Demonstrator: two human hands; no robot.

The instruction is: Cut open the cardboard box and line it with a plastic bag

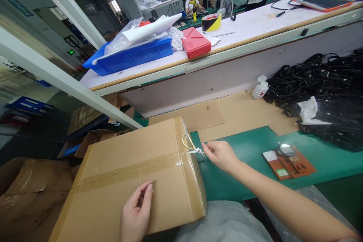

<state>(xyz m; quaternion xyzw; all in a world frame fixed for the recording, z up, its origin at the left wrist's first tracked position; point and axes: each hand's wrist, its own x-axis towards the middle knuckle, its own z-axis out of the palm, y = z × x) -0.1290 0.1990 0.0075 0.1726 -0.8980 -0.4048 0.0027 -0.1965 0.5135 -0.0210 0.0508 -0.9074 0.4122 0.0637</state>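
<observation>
A taped cardboard box lies in front of me, partly on the green bench and partly on my lap. My left hand rests on its top near the front edge, fingers curled against the cardboard and holding nothing. My right hand pinches small thread snips with a yellow loop handle, their blades at the tape seam on the box's right edge.
Flat cardboard sheets lie on the green bench. A heap of black cables with a white cloth sits right. A gauge on an orange board, a white bottle, a blue bin, a red box and a tape roll are near. Other people work at the far benches.
</observation>
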